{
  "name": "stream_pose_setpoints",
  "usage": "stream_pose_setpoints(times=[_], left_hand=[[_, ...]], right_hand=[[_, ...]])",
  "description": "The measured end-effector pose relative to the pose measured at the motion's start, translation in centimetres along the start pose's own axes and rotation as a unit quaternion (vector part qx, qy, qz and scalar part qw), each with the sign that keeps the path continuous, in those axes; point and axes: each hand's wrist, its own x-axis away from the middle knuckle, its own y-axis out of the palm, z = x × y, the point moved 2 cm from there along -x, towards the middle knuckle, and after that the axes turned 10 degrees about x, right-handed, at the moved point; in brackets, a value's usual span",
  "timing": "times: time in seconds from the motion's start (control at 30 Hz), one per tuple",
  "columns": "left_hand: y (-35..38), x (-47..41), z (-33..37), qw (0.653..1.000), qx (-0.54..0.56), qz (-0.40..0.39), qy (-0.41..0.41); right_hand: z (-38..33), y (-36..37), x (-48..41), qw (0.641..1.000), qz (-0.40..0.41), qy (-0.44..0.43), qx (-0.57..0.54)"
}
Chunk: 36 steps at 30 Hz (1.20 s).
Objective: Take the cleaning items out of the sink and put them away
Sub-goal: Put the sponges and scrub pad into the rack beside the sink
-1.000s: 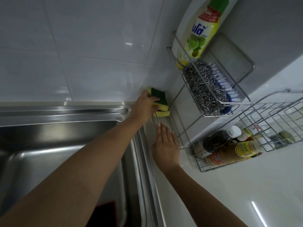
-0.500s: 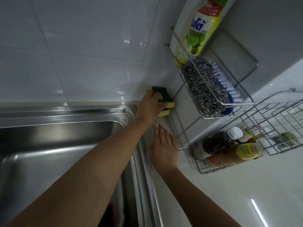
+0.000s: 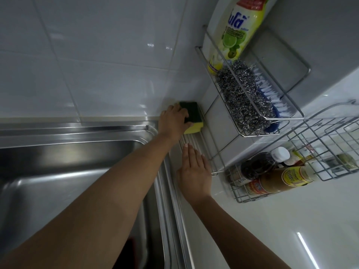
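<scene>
My left hand (image 3: 172,123) grips a yellow sponge with a green scouring side (image 3: 192,115), pressed into the back corner on the lower wire rack (image 3: 206,140) beside the steel sink (image 3: 68,171). My right hand (image 3: 195,171) lies flat, fingers together, on the counter at the rack's front edge, holding nothing. On the upper wire shelf (image 3: 252,115) sit a steel wool scourer (image 3: 244,98), a blue brush with white bristles (image 3: 272,98) and a yellow dish soap bottle (image 3: 237,32).
A wire basket (image 3: 303,152) on the white counter at right holds sauce bottles (image 3: 279,179) lying on their sides. White tiled wall runs behind the sink. A dark red thing shows low in the sink basin (image 3: 130,253).
The sponge has been pushed a little further right and back into the corner of the rack under my left hand. My right hand has stayed flat on the counter.
</scene>
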Motion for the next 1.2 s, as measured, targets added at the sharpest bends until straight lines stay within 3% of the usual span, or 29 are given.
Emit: stream_pose_setpoints(times=[0.13,0.33,0.5,0.7,0.9,1.03,1.2], left_hand=[[0.0,0.6,-0.1,1.0,0.003,-0.015,0.0],[-1.4,2.3,-0.6,0.993,-0.035,-0.085,0.077],[-3.5,4.2,-0.3,0.989,-0.077,-0.098,0.076],[-7.4,11.5,-1.8,0.994,-0.103,-0.037,0.022],[-10.3,23.5,-3.4,0.986,-0.131,-0.053,-0.085],[-11.5,31.7,-3.3,0.978,-0.138,-0.069,-0.14],[-12.4,41.4,-3.8,0.971,-0.144,-0.051,-0.182]], right_hand=[[0.0,0.1,0.0,1.0,-0.002,0.001,-0.004],[0.0,-0.3,0.2,1.0,-0.007,0.004,0.003],[0.2,-0.4,0.3,1.0,-0.011,-0.017,0.011],[0.1,-0.8,0.3,0.998,-0.055,-0.036,0.004],[-1.1,-2.3,2.2,0.996,-0.073,-0.051,0.026],[-5.3,-2.4,6.0,0.988,-0.069,-0.138,-0.002],[-11.7,-0.8,10.9,0.962,-0.119,-0.232,-0.081]])
